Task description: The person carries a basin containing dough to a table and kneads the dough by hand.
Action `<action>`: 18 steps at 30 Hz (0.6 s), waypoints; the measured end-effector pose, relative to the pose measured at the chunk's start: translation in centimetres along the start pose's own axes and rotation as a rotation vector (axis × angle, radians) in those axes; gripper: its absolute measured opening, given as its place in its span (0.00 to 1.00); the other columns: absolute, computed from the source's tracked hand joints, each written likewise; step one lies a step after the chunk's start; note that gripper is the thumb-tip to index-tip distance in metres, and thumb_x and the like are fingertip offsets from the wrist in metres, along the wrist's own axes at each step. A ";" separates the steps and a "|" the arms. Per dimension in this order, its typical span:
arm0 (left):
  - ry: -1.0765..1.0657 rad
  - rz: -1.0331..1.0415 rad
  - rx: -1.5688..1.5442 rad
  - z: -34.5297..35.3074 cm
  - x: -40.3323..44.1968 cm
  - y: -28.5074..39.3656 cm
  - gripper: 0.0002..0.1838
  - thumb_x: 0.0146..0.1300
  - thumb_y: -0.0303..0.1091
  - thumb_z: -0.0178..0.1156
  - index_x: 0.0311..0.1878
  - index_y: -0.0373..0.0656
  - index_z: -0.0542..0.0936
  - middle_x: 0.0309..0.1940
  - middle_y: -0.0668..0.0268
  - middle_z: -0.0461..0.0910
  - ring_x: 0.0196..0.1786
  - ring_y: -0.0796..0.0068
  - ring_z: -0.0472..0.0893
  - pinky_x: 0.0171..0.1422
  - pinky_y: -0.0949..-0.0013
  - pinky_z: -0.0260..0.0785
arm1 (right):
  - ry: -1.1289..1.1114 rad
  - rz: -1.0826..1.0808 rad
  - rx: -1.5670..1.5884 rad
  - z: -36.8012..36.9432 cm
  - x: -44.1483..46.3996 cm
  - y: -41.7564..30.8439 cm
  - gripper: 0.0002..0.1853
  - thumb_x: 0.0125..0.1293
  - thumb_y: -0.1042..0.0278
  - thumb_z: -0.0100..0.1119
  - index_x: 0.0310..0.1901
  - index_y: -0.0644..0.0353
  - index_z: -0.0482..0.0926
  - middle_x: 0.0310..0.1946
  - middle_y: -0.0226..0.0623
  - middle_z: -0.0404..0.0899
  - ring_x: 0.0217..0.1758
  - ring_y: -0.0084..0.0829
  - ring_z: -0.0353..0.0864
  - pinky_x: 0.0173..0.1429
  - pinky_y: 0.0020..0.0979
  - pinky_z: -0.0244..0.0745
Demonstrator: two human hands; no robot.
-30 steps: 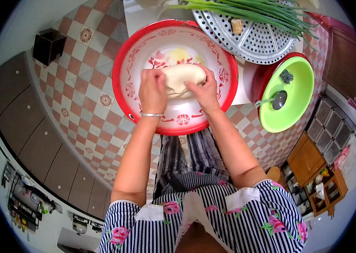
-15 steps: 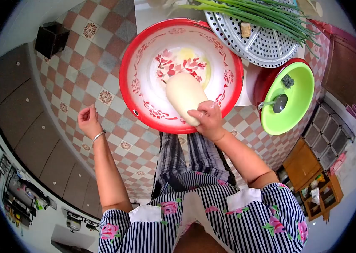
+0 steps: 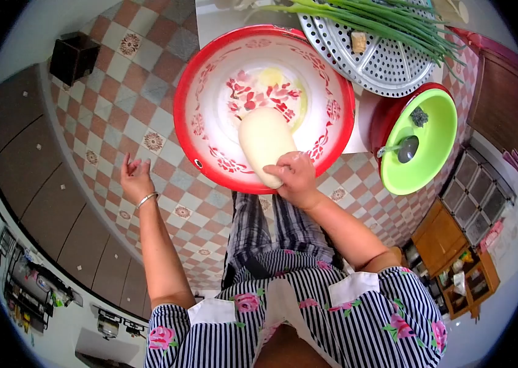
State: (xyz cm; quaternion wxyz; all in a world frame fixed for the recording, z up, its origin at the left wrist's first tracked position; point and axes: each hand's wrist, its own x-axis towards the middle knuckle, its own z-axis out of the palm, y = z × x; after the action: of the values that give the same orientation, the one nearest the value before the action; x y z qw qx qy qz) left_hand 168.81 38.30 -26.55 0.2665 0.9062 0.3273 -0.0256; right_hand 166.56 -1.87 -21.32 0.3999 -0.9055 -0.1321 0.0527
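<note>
A thick, smooth, cream-white oblong (image 3: 265, 138) lies slanted in the near part of a red-rimmed enamel basin (image 3: 207, 80) with red flower patterns. The frames do not settle what kind of thing it is. My right hand (image 3: 296, 178) closes its fingers and thumb round the near end, close to the basin's front rim. Its far end points toward the printed flowers at the bottom. A yellowish patch (image 3: 271, 76) shows on the basin floor. Left of the basin, my left hand (image 3: 136, 178) hangs in the air with its fingers apart, holding nothing.
Green onions (image 3: 381, 27) lie across a perforated metal steamer tray (image 3: 388, 83) at the back right, beside a small tan piece (image 3: 358, 42). A green bowl (image 3: 434, 147) on the right holds a ladle (image 3: 407, 149) and a scouring pad (image 3: 419, 117). A dark bin (image 3: 74, 58) stands far left.
My right hand and the near end of the cream-white oblong have shifted slightly left. My left hand has moved a little right, and its curled fingers have spread.
</note>
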 end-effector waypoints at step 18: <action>-0.217 -0.110 0.022 0.4 1.4 -4.6 0.25 0.57 0.21 0.67 0.60 0.41 0.79 0.61 0.53 0.76 0.64 0.61 0.75 0.71 0.59 0.64 | 0.017 1.125 0.929 -2.1 10.3 9.5 0.27 0.67 0.53 0.65 0.59 0.64 0.76 0.51 0.42 0.82 0.53 0.30 0.81 0.60 0.31 0.73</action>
State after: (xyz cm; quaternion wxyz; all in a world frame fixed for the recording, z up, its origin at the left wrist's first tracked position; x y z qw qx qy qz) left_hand 167.21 41.84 -29.37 0.2887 0.8817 0.3453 -0.1418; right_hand 178.76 -6.53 -26.83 0.6565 -0.5735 0.3921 0.2939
